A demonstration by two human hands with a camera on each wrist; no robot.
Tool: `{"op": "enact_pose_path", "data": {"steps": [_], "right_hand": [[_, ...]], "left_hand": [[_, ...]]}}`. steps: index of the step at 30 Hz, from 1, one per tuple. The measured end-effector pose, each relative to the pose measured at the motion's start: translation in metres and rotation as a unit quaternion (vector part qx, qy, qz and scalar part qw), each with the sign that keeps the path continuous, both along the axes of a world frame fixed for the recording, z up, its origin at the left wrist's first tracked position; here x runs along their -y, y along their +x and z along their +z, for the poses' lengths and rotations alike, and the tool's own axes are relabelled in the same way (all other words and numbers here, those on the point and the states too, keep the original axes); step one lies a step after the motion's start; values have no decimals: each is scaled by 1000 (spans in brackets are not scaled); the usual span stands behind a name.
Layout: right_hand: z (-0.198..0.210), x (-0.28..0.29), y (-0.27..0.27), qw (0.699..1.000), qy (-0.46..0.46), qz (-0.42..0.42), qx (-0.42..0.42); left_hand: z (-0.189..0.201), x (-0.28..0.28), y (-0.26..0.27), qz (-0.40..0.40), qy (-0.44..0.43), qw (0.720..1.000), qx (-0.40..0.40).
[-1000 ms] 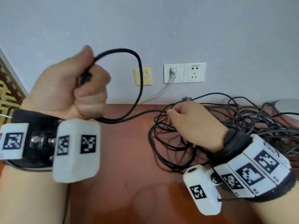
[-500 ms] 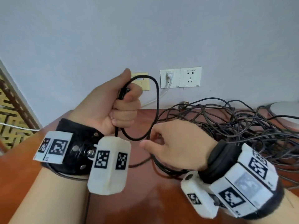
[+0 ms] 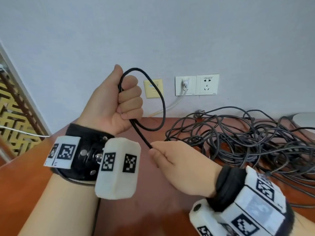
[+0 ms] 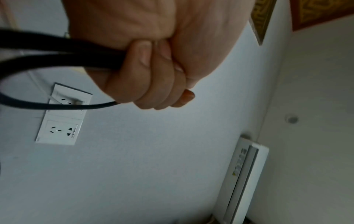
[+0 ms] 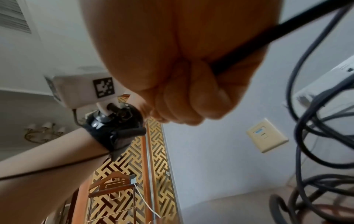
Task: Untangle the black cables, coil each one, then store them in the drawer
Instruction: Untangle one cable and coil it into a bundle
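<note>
Up in the head view, the left hand (image 3: 117,103) is raised as a fist in front of the wall, fingers curled tight round the black cable (image 3: 161,106), which leaves the top of the fist, arcs to the right as one loop and returns under the fingers. From there a straight run slants down to the right hand (image 3: 177,165), lower and nearer, which pinches it between thumb and curled fingers. To the right, on the far part of the brown table (image 3: 162,210), lies the tangled heap of cables (image 3: 247,142), spread toward the wall. On that wall sit a beige plate (image 3: 153,88) and a white double socket (image 3: 196,84) with a white plug and lead in its left half. A gold lattice screen (image 3: 13,113) stands at far left.

From the left wrist, the left hand (image 4: 153,63) is clenched, with two thick strands of black cable (image 4: 57,60) entering the fist from the left and a thinner-looking bend below. The white double socket (image 4: 61,119) shows behind.

From the right wrist, the right hand (image 5: 191,75) is closed on the black cable (image 5: 277,36), which runs up to the right. The tangled heap of cables (image 5: 316,136) hangs blurred at right, and the left forearm with its strap crosses at left.
</note>
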State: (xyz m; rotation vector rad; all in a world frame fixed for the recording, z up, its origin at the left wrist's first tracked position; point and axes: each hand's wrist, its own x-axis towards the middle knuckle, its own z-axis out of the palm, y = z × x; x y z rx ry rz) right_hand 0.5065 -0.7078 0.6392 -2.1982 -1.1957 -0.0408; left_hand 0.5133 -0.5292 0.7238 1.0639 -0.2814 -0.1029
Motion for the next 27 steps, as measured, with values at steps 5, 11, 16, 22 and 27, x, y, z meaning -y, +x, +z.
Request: {"op": "enact_pose_path", "data": {"steps": [5,11,16,22,27], "right_hand": [[-1,5,6,997,-72,27,16],[6,17,16,992,-107,12,62],[34,59,43,994,-100,-30,-2],[42,71,52,982,-97,-150,-61],[40,49,50,949,88,-225,-201]], "left_hand": [[-4,-42,11,-210,-151,966,-18],[-4,-61,8,-234,-127,964,-10],[2,-81,-7,-252,-125,959,-37],[10,-64,-18,-292,-88,952,-13],[-2,-4,-21,-68,250,966,21]]}}
